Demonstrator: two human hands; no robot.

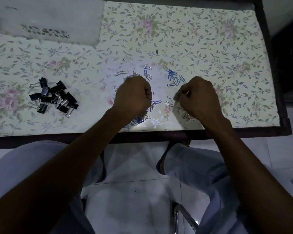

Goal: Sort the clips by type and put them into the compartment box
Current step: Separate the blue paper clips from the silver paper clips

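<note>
Two hands over table [193, 39], floral cover, dark frame. Box [46, 22]: translucent, far left corner, well apart from both hands; compartments not discernible. Binder clips [53, 97]: black pile, left of centre, apart from left hand, untouched. Left hand [134, 95]: fingers curled under, resting on mixed heap of paper clips [139, 119]; whether anything held, cannot tell. Right hand [199, 97]: fingers curled, tips apparently pinching something small and silvery, contents not clear. Blue clips [173, 78]: loose group just beyond and between both hands, nearer right hand, long axes mostly running away from the sitter. Silver clips [169, 103]: pair just left of right fingertips, between the hands. Judgement: sorting stage, nothing yet boxed so far as shown; box lies up and left, so left hand nearer for any transfer.
</note>
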